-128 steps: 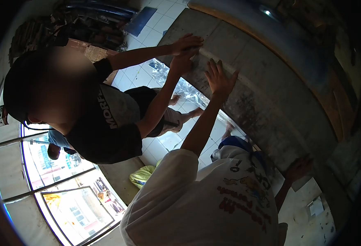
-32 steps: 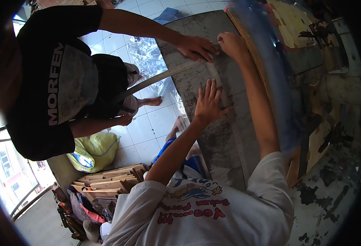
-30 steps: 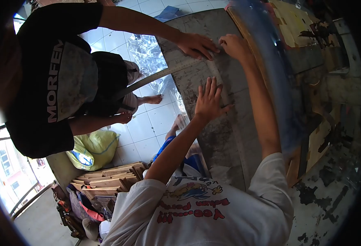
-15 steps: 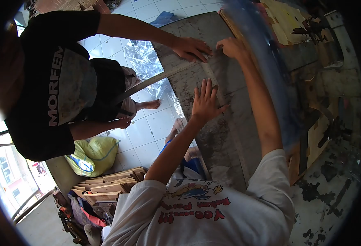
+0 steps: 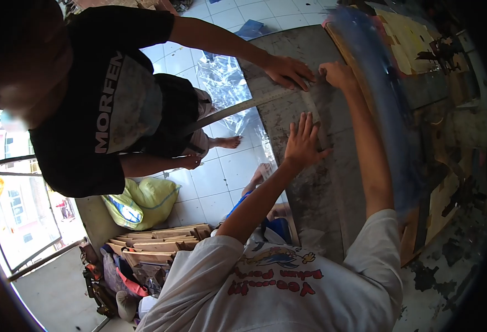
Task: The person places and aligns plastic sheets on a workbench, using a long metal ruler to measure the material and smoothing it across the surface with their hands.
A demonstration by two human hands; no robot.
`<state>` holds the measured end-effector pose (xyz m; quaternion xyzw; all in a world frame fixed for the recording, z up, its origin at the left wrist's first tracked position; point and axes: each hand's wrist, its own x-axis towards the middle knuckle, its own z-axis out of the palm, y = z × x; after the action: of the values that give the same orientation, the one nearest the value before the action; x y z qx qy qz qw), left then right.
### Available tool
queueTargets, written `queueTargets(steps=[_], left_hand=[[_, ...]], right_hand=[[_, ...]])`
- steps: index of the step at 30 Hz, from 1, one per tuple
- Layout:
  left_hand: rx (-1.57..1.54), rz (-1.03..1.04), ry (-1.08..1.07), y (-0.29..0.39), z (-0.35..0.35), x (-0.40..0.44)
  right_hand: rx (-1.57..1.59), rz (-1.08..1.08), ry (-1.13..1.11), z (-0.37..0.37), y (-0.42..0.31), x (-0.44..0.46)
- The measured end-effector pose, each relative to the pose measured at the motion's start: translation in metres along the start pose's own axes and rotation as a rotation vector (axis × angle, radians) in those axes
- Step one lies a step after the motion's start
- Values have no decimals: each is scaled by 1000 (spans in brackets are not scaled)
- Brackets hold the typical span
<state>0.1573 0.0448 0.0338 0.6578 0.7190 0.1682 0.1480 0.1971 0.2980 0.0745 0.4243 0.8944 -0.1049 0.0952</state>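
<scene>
My left hand [image 5: 305, 146] lies flat with spread fingers on the dark grey sheet [image 5: 310, 191], against a pale straight strip [image 5: 316, 115]. My right hand [image 5: 338, 75] is closed near the strip's far end. Whatever its fingers hold, if anything, is too small to make out. A long metal ruler [image 5: 238, 111] crosses the sheet and sticks out past its left edge. Just left of my right hand, the co-worker's hand [image 5: 289, 72] presses down near the ruler's end. That person's other hand [image 5: 191, 161] hangs lower, away from the sheet.
Clear plastic film [image 5: 224, 83] hangs at the sheet's left edge, over tiled floor [image 5: 207, 171]. Blurred blue material [image 5: 384, 105] runs along the right side. A yellow-green sack [image 5: 155, 202] and stacked wooden boards [image 5: 157, 243] stand lower left. A bare foot [image 5: 228, 142] is near the sheet.
The whole view has shifted, so everything sits further right. Both my hands and the co-worker's hand keep nearly the same places on the sheet.
</scene>
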Motion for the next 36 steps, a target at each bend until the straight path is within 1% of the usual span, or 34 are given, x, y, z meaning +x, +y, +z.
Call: queueTargets(steps=[3, 5, 7, 9, 11, 14, 17, 20, 23, 26, 29, 32, 35, 36], left_hand=[[-13, 18, 19, -3, 3, 0], [-9, 23, 23, -2, 8, -2], [22, 23, 23, -4, 11, -2], [29, 14, 19, -6, 10, -2], [22, 6, 5, -3, 10, -5], [39, 26, -8, -5, 4, -2], [63, 27, 3, -1, 7, -2], [72, 22, 2, -1, 7, -3], [77, 16, -16, 1, 5, -2], [83, 0, -34, 2, 5, -1], [74, 8, -10, 1, 8, -1], [58, 12, 4, 0, 9, -2], [41, 16, 29, 0, 11, 0], [40, 17, 31, 0, 11, 0]], right_hand=[[-31, 50, 66, 6, -4, -5], [31, 33, 126, 11, 1, -7], [198, -111, 317, 50, 21, 14], [207, -88, 413, 48, 6, 11], [74, 35, 211, 33, 5, 1], [183, 46, 431, 54, 6, 0], [219, 57, 381, 64, 8, 1], [233, 74, 449, 58, -5, -9], [122, 160, 398, 52, -8, -11], [217, 89, 363, 56, -8, -7], [124, 154, 363, 55, -13, -6], [224, 57, 392, 69, -7, -4], [142, 134, 264, 48, -13, -14], [183, 97, 285, 53, -9, -13]])
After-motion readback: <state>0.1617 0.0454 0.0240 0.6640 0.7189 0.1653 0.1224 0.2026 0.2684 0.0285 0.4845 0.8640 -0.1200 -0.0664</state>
